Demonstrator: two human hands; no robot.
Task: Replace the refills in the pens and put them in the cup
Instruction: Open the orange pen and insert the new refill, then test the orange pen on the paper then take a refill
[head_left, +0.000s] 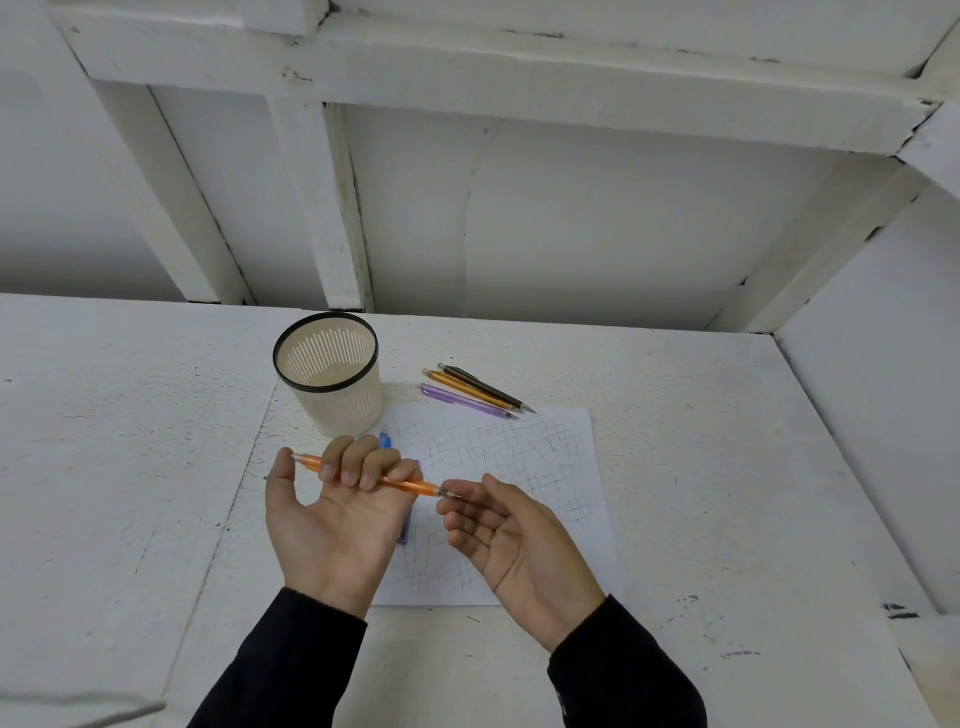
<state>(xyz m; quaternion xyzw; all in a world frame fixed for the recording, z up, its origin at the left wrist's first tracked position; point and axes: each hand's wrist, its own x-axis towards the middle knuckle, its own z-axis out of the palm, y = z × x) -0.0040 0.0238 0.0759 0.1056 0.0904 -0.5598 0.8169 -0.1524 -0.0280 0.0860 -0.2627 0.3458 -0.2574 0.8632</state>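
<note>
Left hand (332, 525) grips orange pen (410, 486) (right hand (514, 540) pinches tip).

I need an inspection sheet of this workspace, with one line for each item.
Surface: white table, paint scuffed.
Job's things: orange pen held in the air; three pens lie together right of the cup, which looks empty; blue pen on the paper, partly hidden.
Clutter: scribbled paper.
Hands: left hand grips the orange pen; right hand pinches its tip.
Cables: nothing seen.
Surroundings: white wall with beams behind.
</note>
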